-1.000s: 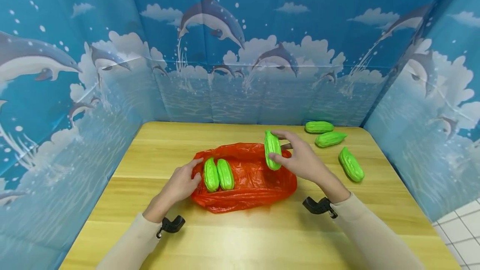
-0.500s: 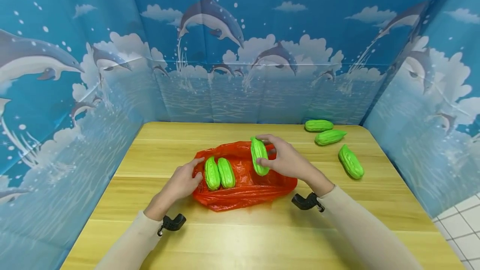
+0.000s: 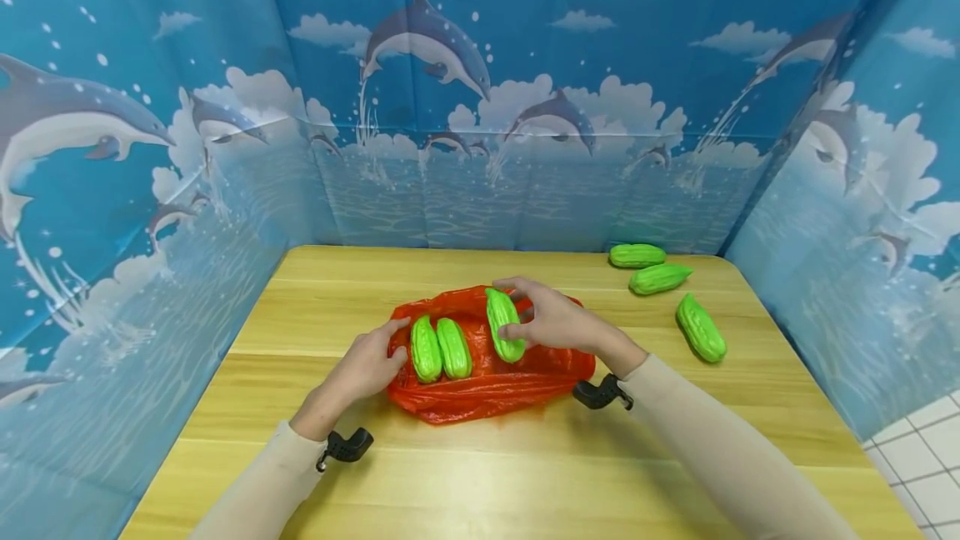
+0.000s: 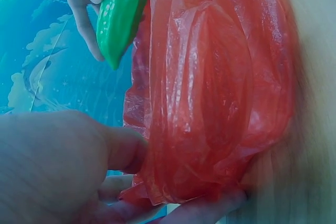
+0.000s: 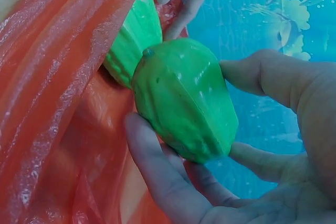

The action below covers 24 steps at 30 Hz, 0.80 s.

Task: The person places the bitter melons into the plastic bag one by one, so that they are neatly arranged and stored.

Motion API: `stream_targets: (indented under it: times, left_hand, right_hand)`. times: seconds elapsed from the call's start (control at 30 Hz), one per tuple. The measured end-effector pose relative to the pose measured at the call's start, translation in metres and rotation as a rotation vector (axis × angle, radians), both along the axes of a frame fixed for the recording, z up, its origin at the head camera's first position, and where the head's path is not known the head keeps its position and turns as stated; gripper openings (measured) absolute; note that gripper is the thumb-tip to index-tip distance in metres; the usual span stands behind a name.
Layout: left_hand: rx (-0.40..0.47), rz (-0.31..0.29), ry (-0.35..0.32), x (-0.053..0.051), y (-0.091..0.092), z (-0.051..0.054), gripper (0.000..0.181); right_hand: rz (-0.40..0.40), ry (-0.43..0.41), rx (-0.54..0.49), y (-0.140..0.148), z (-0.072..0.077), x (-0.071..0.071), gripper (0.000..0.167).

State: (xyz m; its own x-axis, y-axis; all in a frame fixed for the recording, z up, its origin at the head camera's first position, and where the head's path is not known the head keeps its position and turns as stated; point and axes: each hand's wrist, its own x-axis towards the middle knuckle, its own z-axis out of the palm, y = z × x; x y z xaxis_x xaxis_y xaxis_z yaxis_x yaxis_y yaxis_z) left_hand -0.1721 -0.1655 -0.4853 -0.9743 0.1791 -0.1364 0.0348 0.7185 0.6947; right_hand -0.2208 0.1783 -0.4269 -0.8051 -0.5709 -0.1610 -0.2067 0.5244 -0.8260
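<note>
Over the bag (image 3: pixel 487 398), the right hand (image 3: pixel 558 321) grips a vegetable (image 3: pixel 501 322) that might slip if those smooth sides slide, while the left hand (image 3: pixel 366 365) holds the bag's left edge.

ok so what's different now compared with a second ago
The right hand has carried its bitter melon left and a little lower in the head view, closer to the two bitter melons in the red plastic bag. Nothing was newly grabbed or let go. The left hand stays at the bag's left end, and the three loose bitter melons haven't moved.
</note>
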Motion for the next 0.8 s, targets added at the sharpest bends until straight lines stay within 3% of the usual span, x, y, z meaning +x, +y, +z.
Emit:
stream_targets:
  times: [0.53,0.8]
  left_hand:
    - [0.003,0.006,0.007,-0.001,0.000,-0.001,0.063]
    - [0.004,0.004,-0.004,-0.001,0.001,-0.002,0.063]
  right_hand:
    - [0.114,-0.057,0.034,-0.021,-0.002,-0.008,0.079]
    - [0.129,-0.065,0.069,-0.030,-0.006,-0.011,0.078]
